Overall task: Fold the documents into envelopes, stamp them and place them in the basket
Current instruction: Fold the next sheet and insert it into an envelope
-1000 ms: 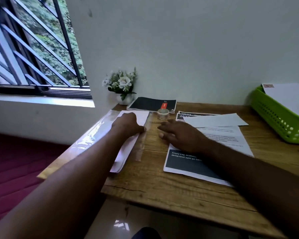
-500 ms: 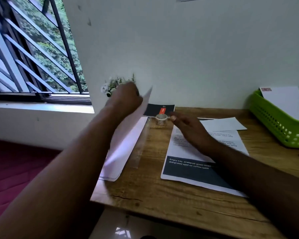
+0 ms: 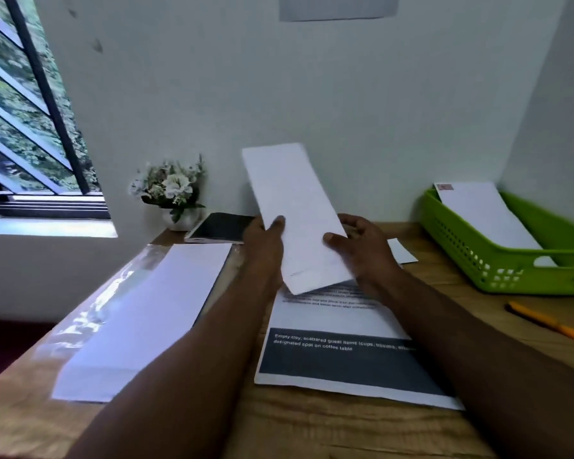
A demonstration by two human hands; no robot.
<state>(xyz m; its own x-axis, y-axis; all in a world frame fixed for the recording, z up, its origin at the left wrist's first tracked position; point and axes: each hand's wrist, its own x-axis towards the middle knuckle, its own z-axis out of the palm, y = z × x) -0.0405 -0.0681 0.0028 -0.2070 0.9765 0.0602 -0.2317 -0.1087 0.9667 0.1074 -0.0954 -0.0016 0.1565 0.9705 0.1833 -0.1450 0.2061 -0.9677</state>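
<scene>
1. Both hands hold one white envelope point(image 3: 295, 213) raised above the counter point(image 3: 312, 429), tilted with its far end high: my left hand point(image 3: 262, 241) pinches its left edge, my right hand point(image 3: 362, 246) its right edge.
2. Done: one stamped envelope point(image 3: 487, 213) lies in the green basket point(image 3: 497, 263), far right.
3. Left: the printed document point(image 3: 338, 352) lies flat and unfolded beneath the hands; a stack of blank envelopes point(image 3: 146, 323) waits at near left.
4. I judge the task early; folding, stamping and placing remain.
</scene>
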